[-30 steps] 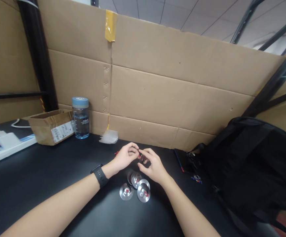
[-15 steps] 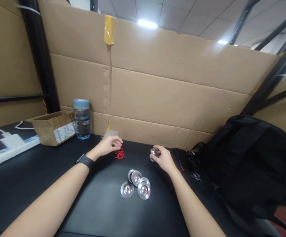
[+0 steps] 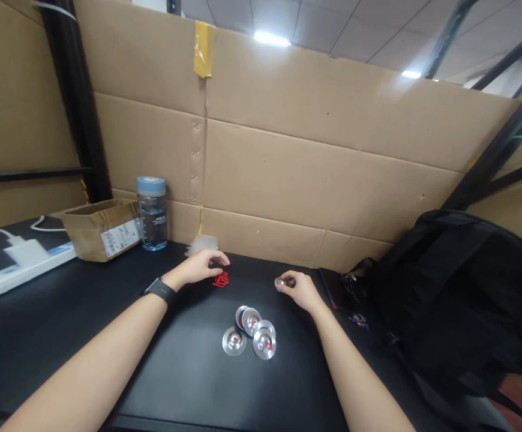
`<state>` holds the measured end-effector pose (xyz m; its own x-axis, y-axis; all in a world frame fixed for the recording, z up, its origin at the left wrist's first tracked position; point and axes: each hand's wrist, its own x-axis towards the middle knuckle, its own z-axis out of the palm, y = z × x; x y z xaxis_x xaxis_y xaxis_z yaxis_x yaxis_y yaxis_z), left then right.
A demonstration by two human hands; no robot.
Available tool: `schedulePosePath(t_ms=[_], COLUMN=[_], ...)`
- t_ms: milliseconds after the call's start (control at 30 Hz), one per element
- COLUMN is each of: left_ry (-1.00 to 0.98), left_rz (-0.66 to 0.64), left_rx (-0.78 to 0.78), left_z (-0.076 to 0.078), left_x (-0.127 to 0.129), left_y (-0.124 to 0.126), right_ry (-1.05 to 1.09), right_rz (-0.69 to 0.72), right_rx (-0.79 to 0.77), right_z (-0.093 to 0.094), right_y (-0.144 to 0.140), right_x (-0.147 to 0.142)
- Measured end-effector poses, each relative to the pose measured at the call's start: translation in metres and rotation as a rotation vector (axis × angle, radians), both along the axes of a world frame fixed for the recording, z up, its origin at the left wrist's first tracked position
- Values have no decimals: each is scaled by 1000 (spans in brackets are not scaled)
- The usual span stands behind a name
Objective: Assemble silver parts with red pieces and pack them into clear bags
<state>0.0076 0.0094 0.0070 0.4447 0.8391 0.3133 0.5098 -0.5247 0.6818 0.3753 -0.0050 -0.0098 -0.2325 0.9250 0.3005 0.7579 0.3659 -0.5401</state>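
In right hand (image 3: 297,288), metal disc (image 3: 281,281)

Metal, cardboard, plastic and cloth as we see them

We see polished metal discs (image 3: 252,333) shining mirror-bright on a matt black tabletop (image 3: 63,324) with a faint sheen. The small disc (image 3: 281,281) pinched in our right hand (image 3: 299,290) looks like the same glossy metal. The red bits (image 3: 221,279) by our left hand (image 3: 200,266) look like smooth plastic. Behind, the cardboard wall (image 3: 315,174) is dull, creased brown paperboard with glossy yellow tape (image 3: 204,49). The bottle (image 3: 152,213) is clear plastic, the backpack (image 3: 459,300) matt black cloth.
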Motion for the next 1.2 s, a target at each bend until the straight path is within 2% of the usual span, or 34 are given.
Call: schedulePosePath(t_ms=[67, 133, 300, 400, 667, 767, 900, 1033, 1100, 1200], left_ry=[53, 64, 213, 262, 314, 312, 277, 282, 272, 257], left_rz=[21, -34, -413, -486, -455, -376, -287, -366, -293, -63], left_rx=[92, 137, 148, 138, 219, 248, 243, 191, 207, 251], left_z=[11, 21, 35, 33, 28, 31, 35, 34, 34, 35], left_x=[10, 24, 62, 75, 93, 93, 88, 83, 77, 62], left_y=[-10, -24, -60, -71, -81, -82, -80, -77, -72, -62], right_ry=[-4, -27, -93, -120, -94, -49, -29, -48, -46, -37], right_rz=[21, 41, 85, 90, 150, 219, 366, 532, 588, 651], right_rx=[4, 19, 27, 40, 161, 171, 115, 0, -51, -105], right_z=[1, 2, 3, 2, 10, 19, 33, 42, 42, 38], right_y=[-1, -2, -3, -3, -10, -20, -36, -49, -53, -59], right_x=[0, -1, 0, 0, -11, -20, -31, -40, -45, -53])
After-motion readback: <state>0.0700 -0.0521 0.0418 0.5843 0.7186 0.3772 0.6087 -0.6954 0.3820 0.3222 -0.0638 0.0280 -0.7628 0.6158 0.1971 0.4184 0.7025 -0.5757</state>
